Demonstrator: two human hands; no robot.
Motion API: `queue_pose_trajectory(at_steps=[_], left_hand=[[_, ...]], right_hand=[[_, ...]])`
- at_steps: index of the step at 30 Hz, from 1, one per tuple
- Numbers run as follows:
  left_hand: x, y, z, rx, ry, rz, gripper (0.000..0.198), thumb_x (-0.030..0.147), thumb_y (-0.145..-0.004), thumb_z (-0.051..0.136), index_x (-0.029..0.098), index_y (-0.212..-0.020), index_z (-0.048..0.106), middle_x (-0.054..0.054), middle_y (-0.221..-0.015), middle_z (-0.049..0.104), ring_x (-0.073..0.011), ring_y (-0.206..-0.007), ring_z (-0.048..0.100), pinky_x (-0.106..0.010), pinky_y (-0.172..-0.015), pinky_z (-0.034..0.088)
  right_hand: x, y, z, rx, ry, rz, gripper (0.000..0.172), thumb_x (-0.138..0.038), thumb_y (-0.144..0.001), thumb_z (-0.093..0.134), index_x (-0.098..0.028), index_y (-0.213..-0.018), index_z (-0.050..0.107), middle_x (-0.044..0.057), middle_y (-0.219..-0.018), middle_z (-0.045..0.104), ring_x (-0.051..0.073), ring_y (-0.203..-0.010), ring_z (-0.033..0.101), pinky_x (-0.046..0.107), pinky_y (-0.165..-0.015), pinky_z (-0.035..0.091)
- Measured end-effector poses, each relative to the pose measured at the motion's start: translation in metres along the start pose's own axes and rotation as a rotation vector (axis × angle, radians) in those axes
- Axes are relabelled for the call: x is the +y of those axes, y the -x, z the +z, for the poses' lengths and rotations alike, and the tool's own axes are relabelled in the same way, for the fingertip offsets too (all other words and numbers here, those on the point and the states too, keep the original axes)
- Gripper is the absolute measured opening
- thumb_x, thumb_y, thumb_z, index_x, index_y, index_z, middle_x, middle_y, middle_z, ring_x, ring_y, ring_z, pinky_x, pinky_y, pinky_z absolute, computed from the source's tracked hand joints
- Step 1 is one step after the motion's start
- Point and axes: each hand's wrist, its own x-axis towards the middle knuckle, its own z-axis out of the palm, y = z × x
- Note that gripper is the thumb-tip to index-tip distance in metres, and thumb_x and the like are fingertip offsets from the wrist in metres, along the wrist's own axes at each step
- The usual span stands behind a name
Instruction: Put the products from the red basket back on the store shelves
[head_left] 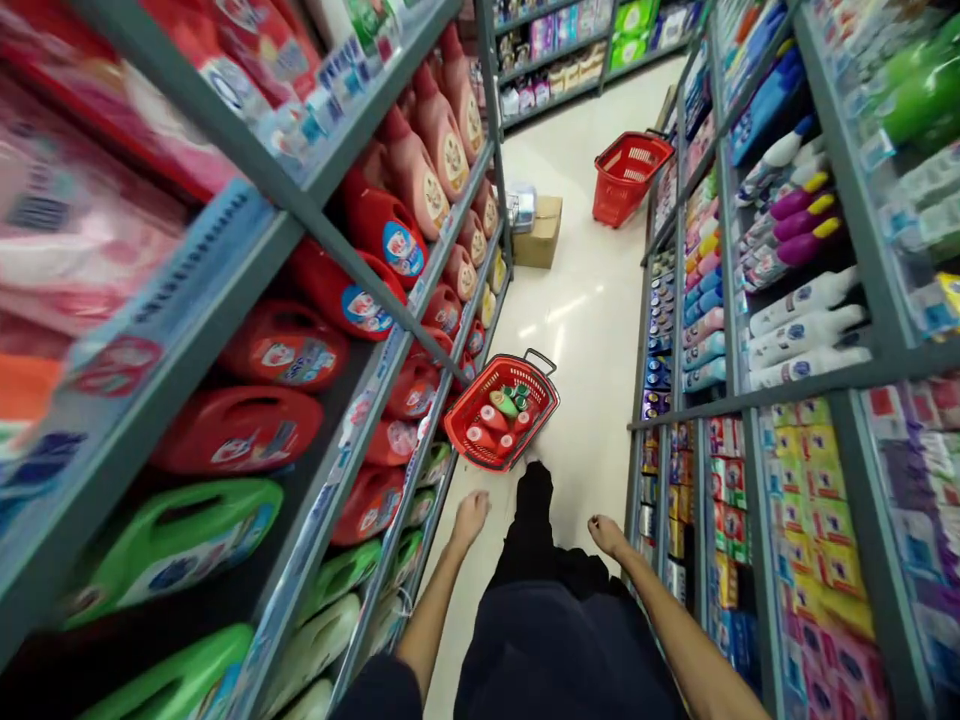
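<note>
My left hand [471, 517] hangs low beside the left shelves, its fingers loosely curled with nothing visible in them. Just beyond it, a red shopping basket [453, 425] with a dark raised handle stands on the floor ahead of my feet. Several red bottles [491, 418] and a green bottle [503, 404] lie inside. On the other side of my body, my right hand [606, 533] is loosely closed, apart from the right shelves, and no object shows in it. Neither hand touches the basket.
Shelves on the left carry red detergent bottles [238, 428], green jugs [184, 535] and pink bottles [424, 165]. White bottles [806, 325] and boxed goods line the right shelves. Farther along the pale floor [581, 300] stand a cardboard box [538, 235] and a second red basket [622, 185].
</note>
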Motion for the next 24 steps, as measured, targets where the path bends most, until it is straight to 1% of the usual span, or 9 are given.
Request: queue_pose_trajectory(at_steps=[3, 5, 7, 9, 11, 13, 16, 21, 24], left_hand=[[0.046, -0.139, 0.013, -0.057, 0.045, 0.091, 0.025, 0.023, -0.105, 0.048, 0.012, -0.116, 0.067, -0.007, -0.105, 0.074, -0.017, -0.099, 0.069, -0.036, -0.094, 0.053], [0.066, -0.222, 0.031, -0.09, 0.039, 0.083, 0.023, 0.028, -0.103, 0.054, 0.013, -0.112, 0.069, -0.008, -0.107, 0.073, -0.0195, -0.103, 0.069, -0.04, -0.097, 0.052], [0.074, -0.29, 0.054, -0.128, 0.02, 0.038, 0.025, 0.034, -0.101, 0.057, 0.013, -0.108, 0.069, -0.009, -0.108, 0.072, -0.0218, -0.106, 0.068, -0.043, -0.099, 0.051], [0.072, -0.342, 0.079, -0.169, 0.0, -0.023, 0.028, 0.038, -0.1, 0.059, 0.013, -0.107, 0.069, -0.009, -0.11, 0.071, -0.0229, -0.108, 0.067, -0.045, -0.1, 0.051], [0.064, -0.379, 0.102, -0.208, -0.02, -0.094, 0.029, 0.04, -0.099, 0.061, 0.013, -0.108, 0.068, -0.01, -0.11, 0.07, -0.0233, -0.107, 0.067, -0.045, -0.099, 0.051], [0.054, -0.408, 0.122, -0.232, -0.036, -0.163, 0.029, 0.039, -0.099, 0.062, 0.013, -0.109, 0.068, -0.01, -0.111, 0.07, -0.0236, -0.107, 0.067, -0.044, -0.098, 0.052], [0.033, -0.445, 0.148, -0.231, -0.034, -0.231, 0.027, 0.034, -0.098, 0.063, 0.012, -0.114, 0.066, -0.011, -0.115, 0.069, -0.0245, -0.11, 0.066, -0.045, -0.1, 0.051], [-0.008, -0.497, 0.184, -0.179, 0.054, -0.233, 0.039, 0.016, -0.095, 0.06, 0.009, -0.133, 0.055, -0.017, -0.138, 0.06, -0.0251, -0.129, 0.056, -0.042, -0.111, 0.041], [-0.03, -0.52, 0.207, -0.153, 0.143, -0.206, 0.051, 0.005, -0.092, 0.056, 0.008, -0.142, 0.046, -0.018, -0.148, 0.052, -0.0224, -0.138, 0.047, -0.035, -0.115, 0.036]], right_hand=[[-0.01, -0.051, -0.006, -0.03, 0.041, 0.06, 0.03, -0.029, -0.102, 0.052, -0.012, -0.119, 0.07, 0.012, -0.115, 0.074, 0.023, -0.114, 0.069, 0.038, -0.102, 0.051], [-0.012, -0.079, -0.002, -0.031, 0.096, 0.131, 0.043, -0.03, -0.1, 0.05, -0.01, -0.135, 0.063, 0.018, -0.135, 0.066, 0.028, -0.131, 0.06, 0.039, -0.106, 0.048], [-0.013, -0.101, 0.003, -0.024, 0.163, 0.213, 0.063, -0.039, -0.097, 0.05, -0.008, -0.153, 0.045, 0.024, -0.155, 0.046, 0.036, -0.146, 0.043, 0.049, -0.112, 0.042], [-0.015, -0.12, 0.008, -0.032, 0.258, 0.261, 0.08, -0.047, -0.095, 0.051, -0.007, -0.161, 0.028, 0.026, -0.163, 0.032, 0.042, -0.15, 0.034, 0.058, -0.112, 0.039], [-0.017, -0.137, 0.013, -0.059, 0.361, 0.276, 0.088, -0.052, -0.094, 0.053, -0.006, -0.162, 0.022, 0.027, -0.163, 0.031, 0.043, -0.149, 0.034, 0.059, -0.109, 0.041], [-0.019, -0.151, 0.018, -0.078, 0.46, 0.297, 0.092, -0.054, -0.093, 0.054, -0.002, -0.162, 0.021, 0.029, -0.158, 0.037, 0.043, -0.144, 0.04, 0.058, -0.105, 0.045], [-0.022, -0.168, 0.027, -0.028, 0.597, 0.308, 0.091, -0.053, -0.093, 0.05, 0.004, -0.159, 0.025, 0.035, -0.15, 0.045, 0.045, -0.136, 0.049, 0.057, -0.101, 0.046], [-0.029, -0.183, 0.034, -0.021, 0.762, 0.264, 0.095, -0.05, -0.09, 0.049, 0.013, -0.156, 0.021, 0.045, -0.149, 0.038, 0.051, -0.138, 0.045, 0.062, -0.109, 0.037], [-0.029, -0.189, 0.026, -0.051, 0.732, 0.242, 0.1, -0.051, -0.087, 0.05, 0.011, -0.158, 0.015, 0.042, -0.151, 0.036, 0.049, -0.14, 0.043, 0.061, -0.114, 0.033]])
